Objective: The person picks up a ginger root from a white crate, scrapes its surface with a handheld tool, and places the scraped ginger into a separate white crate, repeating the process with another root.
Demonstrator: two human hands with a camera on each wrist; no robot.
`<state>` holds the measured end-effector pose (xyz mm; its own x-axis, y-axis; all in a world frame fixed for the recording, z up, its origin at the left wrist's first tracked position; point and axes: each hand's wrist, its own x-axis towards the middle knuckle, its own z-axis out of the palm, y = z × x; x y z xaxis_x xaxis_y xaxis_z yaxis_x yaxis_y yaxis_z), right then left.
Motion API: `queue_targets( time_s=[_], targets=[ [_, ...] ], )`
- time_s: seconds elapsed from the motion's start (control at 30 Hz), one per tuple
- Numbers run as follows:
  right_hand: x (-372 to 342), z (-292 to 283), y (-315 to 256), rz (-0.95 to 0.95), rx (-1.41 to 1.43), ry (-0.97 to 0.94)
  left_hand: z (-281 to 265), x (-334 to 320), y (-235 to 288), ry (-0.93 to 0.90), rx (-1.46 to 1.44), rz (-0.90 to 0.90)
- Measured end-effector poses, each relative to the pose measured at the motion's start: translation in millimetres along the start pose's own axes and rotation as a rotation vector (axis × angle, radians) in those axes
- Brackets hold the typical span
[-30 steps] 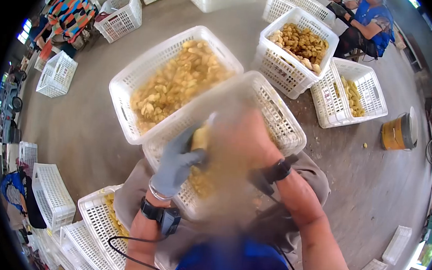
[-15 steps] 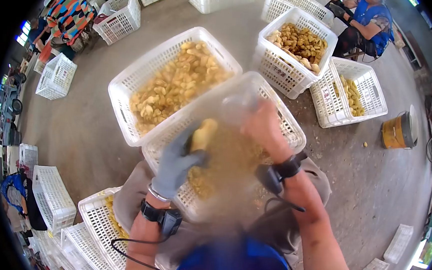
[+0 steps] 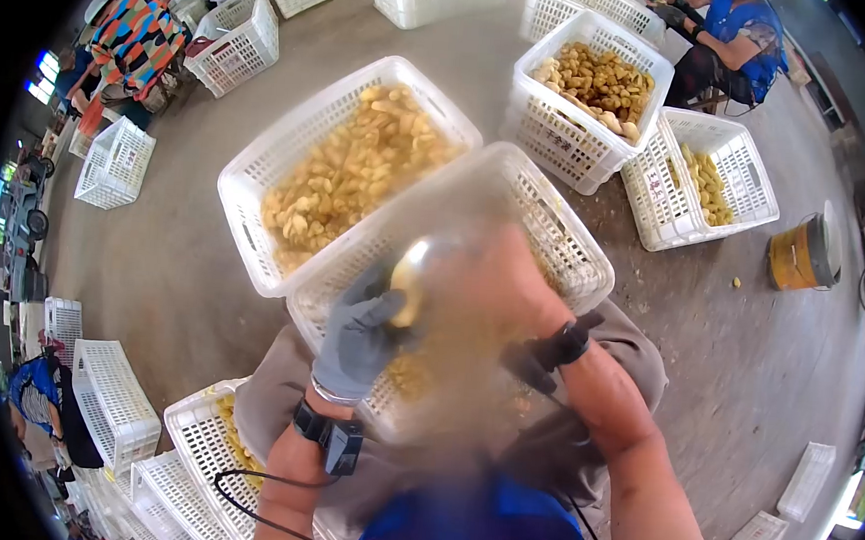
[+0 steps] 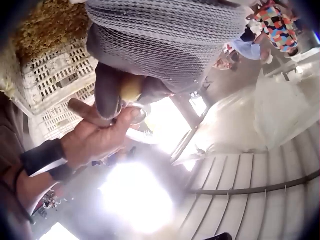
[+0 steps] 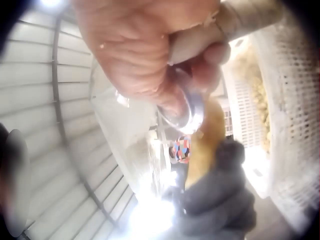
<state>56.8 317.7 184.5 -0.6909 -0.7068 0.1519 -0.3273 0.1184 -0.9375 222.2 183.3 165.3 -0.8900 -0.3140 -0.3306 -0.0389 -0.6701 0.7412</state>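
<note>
My left hand (image 3: 359, 345), in a grey knit glove, grips a peeled-looking piece of ginger (image 5: 205, 145). My bare right hand (image 5: 135, 45) holds a scraping tool with a thick pale handle (image 5: 250, 20) and a shiny metal ring (image 5: 197, 119) at its end. In the right wrist view the ring overlaps the upper end of the ginger. Both hands work over a white slatted crate (image 3: 583, 245) between the knees, with ginger lying in it. A blurred smear in the head view hides much of the right hand and tool.
Against the near crate stands another white crate (image 3: 247, 192) full of ginger. To the right are a stacked crate of ginger (image 3: 552, 143), a tilted crate (image 3: 657, 220) and a yellow bucket (image 3: 794, 257). More crates (image 3: 118, 399) stand at left. Other people sit farther off.
My right hand drew back to the upper right half a second ago, and is now closer to the left hand again. The left hand has shifted slightly rightward, tilting the ginger.
</note>
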Motion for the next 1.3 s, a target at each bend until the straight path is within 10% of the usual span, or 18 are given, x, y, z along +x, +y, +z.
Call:
queue_targets(
  time_s=[0.17, 0.3, 0.4, 0.47, 0.67, 0.93, 1.07, 1.13, 1.17, 1.3],
  targets=[
    [26.8, -15.5, 64.6, 0.270, 0.267, 0.092, 9.2, -6.1, 8.0, 0.006, 0.034, -0.004],
    [6.0, -4.2, -7.7, -0.134, 0.093, -0.007, 17.0, -4.3, 2.4, 0.036, 0.099, 0.033],
    [21.2, -7.8, 47.4, 0.008, -0.192, 0.068, 12.2, -6.1, 2.4, 0.027, 0.129, 0.024],
    [27.0, -30.2, 4.4, 0.265, 0.212, 0.185, 10.9, -8.4, 3.4, 0.002, 0.122, 0.024],
    [13.8, -17.4, 0.1, 0.350, 0.179, 0.011, 12.9, -7.6, 6.5, -0.041, -0.109, 0.015],
    [-5.4, -7.8, -7.2, -0.005, 0.020, 0.049, 15.1, -10.4, 4.4, -0.008, -0.213, -0.021],
    [29.5, -32.9, 13.1, 0.201, -0.098, 0.144, 15.1, -15.5, 3.8, -0.025, -0.118, 0.019],
    [12.9, -35.3, -31.8, 0.315, -0.216, -0.098, 17.9, -12.5, 0.7, 0.081, -0.144, -0.012],
    [-5.6, -22.4, -22.3, 0.017, -0.057, -0.085, 17.9, -13.0, 3.7, 0.065, -0.193, -0.064],
    [12.7, -27.6, -4.6, 0.119, -0.075, 0.022, 10.8, -12.0, 3.3, -0.049, -0.175, -0.003]
  ],
)
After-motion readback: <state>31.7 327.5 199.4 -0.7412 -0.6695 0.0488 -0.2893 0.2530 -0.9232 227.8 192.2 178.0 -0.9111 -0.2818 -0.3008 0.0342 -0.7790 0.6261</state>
